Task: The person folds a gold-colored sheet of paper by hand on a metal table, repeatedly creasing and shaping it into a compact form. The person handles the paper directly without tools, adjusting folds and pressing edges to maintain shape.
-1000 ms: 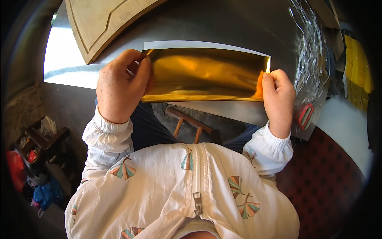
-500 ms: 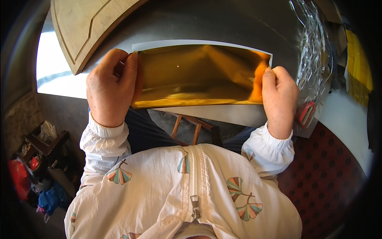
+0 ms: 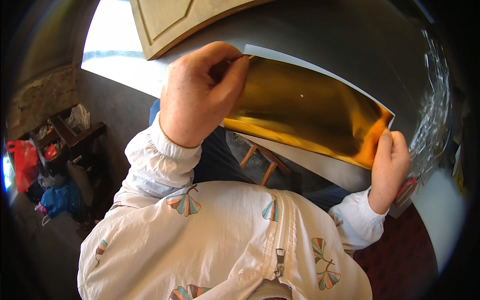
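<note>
A shiny gold foil sheet (image 3: 305, 107) is stretched between my two hands over the near edge of the dark table (image 3: 320, 25). My left hand (image 3: 200, 95) pinches its left end between thumb and curled fingers. At the lower right corner my right hand (image 3: 391, 167) grips the other end, where the foil is creased and glows orange. The sheet slants, its left end farther from me than its right. Along its far side shows the edge of a white sheet (image 3: 320, 69), lying behind or under the foil.
A pale wooden board (image 3: 185, 22) with a curved edge lies at the far left. Silver strips (image 3: 434, 105) hang in a bundle at right, above a red-handled object (image 3: 406, 192). Wooden stool legs (image 3: 267, 172) show below the table. Bags, one blue (image 3: 61, 202), sit by a dark shelf (image 3: 80, 132).
The view has swung, so the surroundings sit differently. The foil now slants down to the right, with my left hand higher and my right hand lower in the picture. Both hands keep their hold.
</note>
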`<action>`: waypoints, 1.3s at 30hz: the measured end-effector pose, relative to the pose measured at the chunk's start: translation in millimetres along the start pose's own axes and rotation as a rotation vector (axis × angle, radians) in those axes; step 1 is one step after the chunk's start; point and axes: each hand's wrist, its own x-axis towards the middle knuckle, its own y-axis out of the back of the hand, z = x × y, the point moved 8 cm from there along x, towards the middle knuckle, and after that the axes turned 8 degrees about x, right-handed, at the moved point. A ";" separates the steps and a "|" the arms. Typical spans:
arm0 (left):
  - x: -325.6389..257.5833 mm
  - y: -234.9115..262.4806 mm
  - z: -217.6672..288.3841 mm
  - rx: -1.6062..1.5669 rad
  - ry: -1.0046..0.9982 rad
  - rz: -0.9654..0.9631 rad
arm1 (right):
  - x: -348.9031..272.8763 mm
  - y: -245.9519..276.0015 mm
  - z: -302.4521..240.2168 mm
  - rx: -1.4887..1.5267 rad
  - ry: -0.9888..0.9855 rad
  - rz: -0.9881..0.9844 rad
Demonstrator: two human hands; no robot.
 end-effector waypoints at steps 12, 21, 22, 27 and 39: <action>1.3 0.5 21.0 0.349 -0.257 0.156 | 4.5 5.3 2.0 0.068 0.020 -0.019; 5.1 -2.1 11.3 0.293 -0.206 0.088 | 8.4 11.1 9.3 0.322 -0.109 -0.030; 5.3 -3.1 11.2 0.279 -0.196 0.067 | 7.5 13.1 15.9 0.312 -0.192 0.017; 6.8 -5.5 11.2 0.190 -0.108 0.028 | 7.2 12.5 1.3 0.159 -0.062 0.087; 9.2 -3.8 9.2 0.187 -0.136 0.070 | 8.5 8.7 -13.6 0.055 -0.038 0.111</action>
